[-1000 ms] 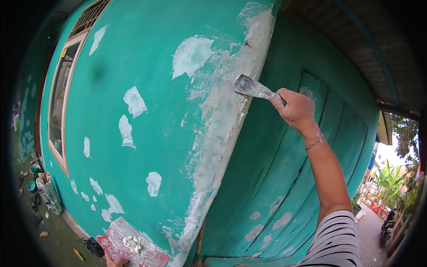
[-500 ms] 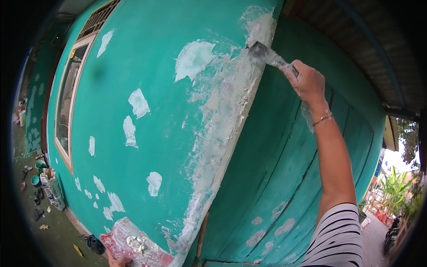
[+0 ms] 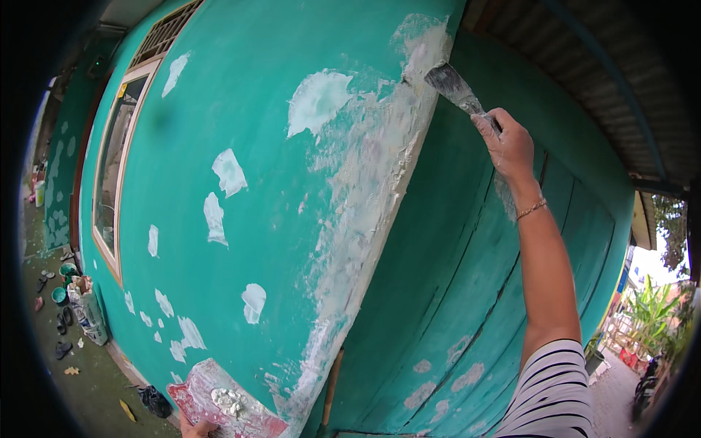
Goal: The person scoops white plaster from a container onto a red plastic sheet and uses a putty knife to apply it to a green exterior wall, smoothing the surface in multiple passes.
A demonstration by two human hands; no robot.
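Right hand point(image 3: 509, 144) at 1 o'clock, fist closed on putty knife point(image 3: 454, 87), blade touching wall corner point(image 3: 409, 124). Left hand point(image 3: 197, 428) at 7 o'clock grips red board point(image 3: 219, 401) carrying white filler point(image 3: 228, 400).

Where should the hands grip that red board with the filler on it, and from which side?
Grip the red board at its near lower edge, coming from below, as the left hand does now. Its flat face tilts up and carries a white lump of filler mid-board, so holding the bare edge probably keeps fingers off it.
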